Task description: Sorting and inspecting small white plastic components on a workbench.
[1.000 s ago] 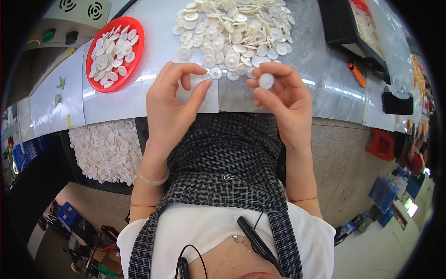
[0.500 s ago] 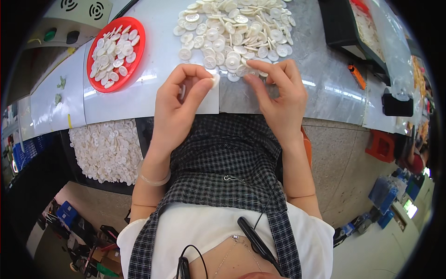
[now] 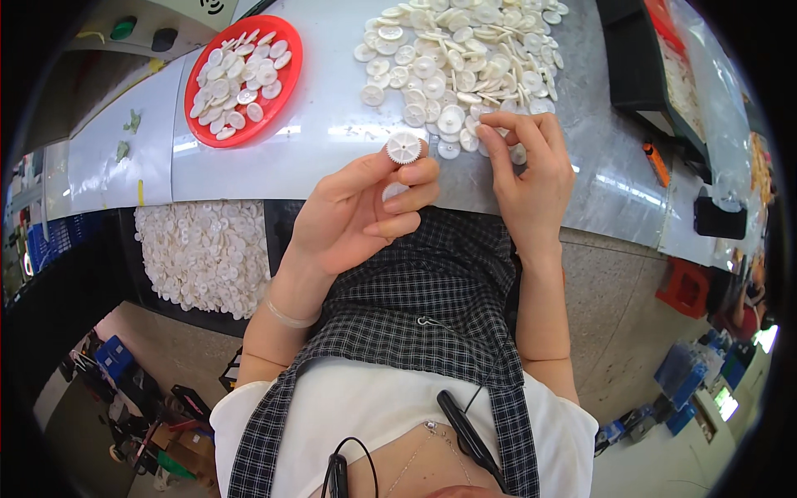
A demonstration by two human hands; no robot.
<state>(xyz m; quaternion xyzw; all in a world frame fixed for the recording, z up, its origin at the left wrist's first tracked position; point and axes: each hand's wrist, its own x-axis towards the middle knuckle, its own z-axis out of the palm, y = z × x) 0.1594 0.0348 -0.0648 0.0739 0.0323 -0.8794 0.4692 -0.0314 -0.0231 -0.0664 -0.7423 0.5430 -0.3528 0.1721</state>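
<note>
A white plastic gear [image 3: 404, 148] with a toothed rim and spokes is pinched in the fingertips of my left hand [image 3: 344, 207], its face turned up toward me. Behind those curled fingers, a second white round piece [image 3: 393, 192] shows in part. My right hand [image 3: 535, 170] is at the near edge of a heap of white gears [image 3: 465, 62], thumb and forefinger closed on another gear [image 3: 472, 126], partly covered by the fingertips. To the left of the heap, a red round plate [image 3: 276, 112] bears many more white gears.
Below the table edge at left, a dark bin holds a mass of white gears [image 3: 199, 257]. At right stand a black box [image 3: 635, 75], an orange-handled cutter [image 3: 656, 163] and a dark phone-like object [image 3: 719, 218]. A grey machine with knobs [image 3: 158, 25] is at far left.
My left hand has turned over, bringing the gear's face into sight. My right thumb and forefinger, apart before, have come together at the heap's edge. The whole view has shifted slightly.
</note>
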